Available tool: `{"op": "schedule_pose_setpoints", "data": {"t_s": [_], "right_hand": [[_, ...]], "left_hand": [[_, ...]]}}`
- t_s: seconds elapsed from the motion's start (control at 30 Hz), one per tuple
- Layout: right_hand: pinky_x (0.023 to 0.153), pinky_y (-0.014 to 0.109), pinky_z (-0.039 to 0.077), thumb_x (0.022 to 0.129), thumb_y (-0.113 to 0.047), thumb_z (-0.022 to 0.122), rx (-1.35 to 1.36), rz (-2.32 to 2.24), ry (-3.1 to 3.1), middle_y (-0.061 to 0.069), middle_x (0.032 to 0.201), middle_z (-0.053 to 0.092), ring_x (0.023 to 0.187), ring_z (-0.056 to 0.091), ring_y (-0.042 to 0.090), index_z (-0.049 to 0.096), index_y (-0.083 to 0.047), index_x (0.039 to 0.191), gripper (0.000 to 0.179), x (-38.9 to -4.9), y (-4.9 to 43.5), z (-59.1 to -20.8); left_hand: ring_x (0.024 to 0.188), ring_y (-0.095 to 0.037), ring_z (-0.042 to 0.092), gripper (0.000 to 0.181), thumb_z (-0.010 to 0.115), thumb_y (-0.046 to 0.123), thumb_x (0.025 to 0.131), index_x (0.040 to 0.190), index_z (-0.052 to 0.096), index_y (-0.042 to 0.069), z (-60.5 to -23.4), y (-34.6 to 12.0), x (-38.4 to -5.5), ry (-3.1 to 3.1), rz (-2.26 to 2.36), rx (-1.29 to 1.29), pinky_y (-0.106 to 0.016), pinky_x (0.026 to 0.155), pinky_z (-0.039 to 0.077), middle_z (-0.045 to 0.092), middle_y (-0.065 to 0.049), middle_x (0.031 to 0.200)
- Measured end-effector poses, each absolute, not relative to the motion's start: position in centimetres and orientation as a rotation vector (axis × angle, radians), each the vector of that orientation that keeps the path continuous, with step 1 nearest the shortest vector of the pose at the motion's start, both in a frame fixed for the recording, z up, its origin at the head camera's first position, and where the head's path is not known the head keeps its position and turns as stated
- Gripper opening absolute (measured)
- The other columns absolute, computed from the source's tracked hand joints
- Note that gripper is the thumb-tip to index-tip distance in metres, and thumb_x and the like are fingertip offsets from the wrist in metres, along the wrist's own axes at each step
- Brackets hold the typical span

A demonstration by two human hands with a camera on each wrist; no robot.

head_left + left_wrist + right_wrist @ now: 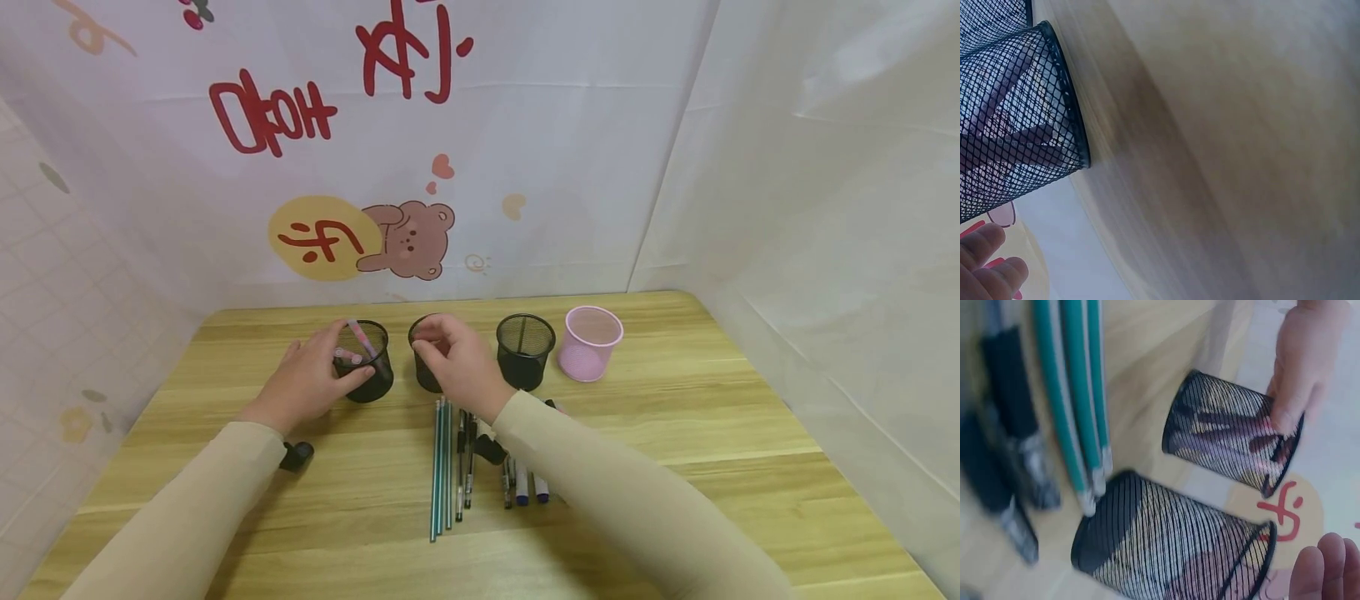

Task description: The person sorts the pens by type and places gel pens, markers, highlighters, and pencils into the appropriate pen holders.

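My left hand (303,379) holds the leftmost black mesh pen holder (381,385) by its rim, thumb across the front and fingers at the far left side. Pink-and-purple pens (362,337) lean inside that holder; the left wrist view shows them through the mesh (1029,137), beside two left fingers (1004,275). Over the second black mesh holder (425,375) hovers my right hand (465,362), fingers loosely bent with nothing visible between them. In the right wrist view the second holder (1166,544) shows no pens, and right fingertips (1329,569) appear beside its rim.
A third black mesh holder (522,371) and a pink one (585,358) stand to the right. Teal pencils (439,475), black pens (469,467) and blue-ended markers (522,487) lie in front, partly under my right forearm. Fabric backdrop (555,167) borders the table.
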State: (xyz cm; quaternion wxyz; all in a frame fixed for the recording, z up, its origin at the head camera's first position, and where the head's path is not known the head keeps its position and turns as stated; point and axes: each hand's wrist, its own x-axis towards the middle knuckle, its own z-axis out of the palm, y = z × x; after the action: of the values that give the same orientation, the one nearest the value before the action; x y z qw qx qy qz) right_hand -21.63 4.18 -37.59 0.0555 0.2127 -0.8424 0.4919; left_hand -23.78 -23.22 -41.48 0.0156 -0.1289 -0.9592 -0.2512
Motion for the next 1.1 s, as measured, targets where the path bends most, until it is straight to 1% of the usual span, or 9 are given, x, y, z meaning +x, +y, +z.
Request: {"op": "schedule_pose_setpoints", "data": {"t_s": [0.1, 0.23, 0.37, 0.43, 0.63, 0.77, 0.87, 1.0, 1.1], "right_hand": [[0.080, 0.030, 0.058, 0.106, -0.024, 0.066, 0.632, 1.438, -2.601, 0.002, 0.121, 0.077, 0.096, 0.071, 0.016, 0.067, -0.011, 0.131, 0.029, -21.5, 5.6, -37.0], [0.077, 0.030, 0.058, 0.104, -0.023, 0.069, 0.611, 1.350, -2.632, 0.002, 0.117, 0.079, 0.093, 0.071, 0.015, 0.069, -0.010, 0.132, 0.031, -21.4, 7.9, -36.3], [0.075, 0.031, 0.057, 0.103, -0.023, 0.070, 0.618, 1.257, -2.685, 0.002, 0.110, 0.079, 0.089, 0.070, 0.014, 0.071, -0.012, 0.131, 0.030, -21.5, 10.5, -35.9], [0.078, 0.031, 0.059, 0.103, -0.022, 0.070, 0.637, 1.216, -2.730, 0.002, 0.108, 0.079, 0.090, 0.071, 0.014, 0.071, -0.012, 0.131, 0.030, -21.5, 11.7, -35.8], [0.083, 0.034, 0.061, 0.102, -0.019, 0.071, 0.697, 1.103, -2.911, 0.002, 0.105, 0.079, 0.092, 0.072, 0.012, 0.071, -0.007, 0.128, 0.029, -21.0, 15.0, -36.1], [0.082, 0.034, 0.061, 0.101, -0.020, 0.072, 0.731, 0.952, -3.013, 0.002, 0.099, 0.080, 0.083, 0.071, 0.006, 0.071, -0.004, 0.127, 0.030, -20.7, 16.9, -36.7], [0.081, 0.035, 0.061, 0.099, -0.016, 0.072, 0.762, 0.823, -3.074, 0.002, 0.091, 0.079, 0.073, 0.068, 0.003, 0.071, -0.001, 0.125, 0.030, -20.7, 18.3, -37.3], [0.076, 0.033, 0.060, 0.096, -0.011, 0.074, 0.781, 0.678, -3.135, -0.002, 0.080, 0.075, 0.067, 0.065, 0.004, 0.072, 0.003, 0.122, 0.030, -20.7, 19.9, -38.2], [0.070, 0.030, 0.057, 0.093, -0.011, 0.076, 0.739, 0.638, -3.181, -0.004, 0.076, 0.071, 0.069, 0.063, 0.007, 0.072, 0.004, 0.123, 0.033, -20.7, 20.7, -38.8]], "left_hand": [[0.139, -0.036, 0.053, 0.080, 0.068, 0.059, 0.097, 0.154, 0.038, 0.011, -41.5, -23.2, -23.8, -2.982, -0.793, -0.406, -0.079, 0.123, 0.005, 0.067, -0.012, 0.132], [0.141, -0.037, 0.052, 0.085, 0.067, 0.060, 0.097, 0.157, 0.034, 0.010, -41.4, -23.2, -23.8, -2.984, -0.789, -0.409, -0.079, 0.123, 0.005, 0.069, -0.012, 0.130], [0.136, -0.034, 0.057, 0.073, 0.069, 0.056, 0.098, 0.149, 0.041, 0.013, -41.4, -23.3, -23.8, -2.980, -0.816, -0.409, -0.079, 0.123, 0.004, 0.070, -0.010, 0.129], [0.137, -0.034, 0.057, 0.074, 0.069, 0.056, 0.098, 0.151, 0.040, 0.013, -41.4, -23.3, -23.8, -2.985, -0.823, -0.405, -0.079, 0.123, 0.003, 0.070, -0.010, 0.130], [0.145, -0.037, 0.048, 0.102, 0.064, 0.066, 0.096, 0.166, 0.021, 0.006, -41.4, -23.4, -23.8, -3.009, -0.794, -0.396, -0.078, 0.124, 0.003, 0.070, -0.012, 0.132], [0.146, -0.038, 0.048, 0.106, 0.062, 0.072, 0.095, 0.166, 0.021, 0.005, -41.3, -23.4, -23.9, -3.014, -0.780, -0.398, -0.078, 0.124, 0.004, 0.070, -0.013, 0.133], [0.141, -0.036, 0.054, 0.088, 0.066, 0.065, 0.096, 0.156, 0.036, 0.009, -41.3, -23.4, -23.9, -3.002, -0.805, -0.402, -0.079, 0.124, 0.003, 0.068, -0.013, 0.136], [0.130, -0.031, 0.065, 0.055, 0.073, 0.052, 0.097, 0.131, 0.048, 0.017, -41.3, -23.3, -24.0, -2.979, -0.852, -0.411, -0.080, 0.123, 0.003, 0.068, -0.011, 0.133], [0.125, -0.028, 0.068, 0.052, 0.075, 0.051, 0.096, 0.126, 0.049, 0.017, -41.3, -23.3, -24.0, -2.970, -0.862, -0.407, -0.080, 0.122, 0.004, 0.072, -0.006, 0.125]]}}
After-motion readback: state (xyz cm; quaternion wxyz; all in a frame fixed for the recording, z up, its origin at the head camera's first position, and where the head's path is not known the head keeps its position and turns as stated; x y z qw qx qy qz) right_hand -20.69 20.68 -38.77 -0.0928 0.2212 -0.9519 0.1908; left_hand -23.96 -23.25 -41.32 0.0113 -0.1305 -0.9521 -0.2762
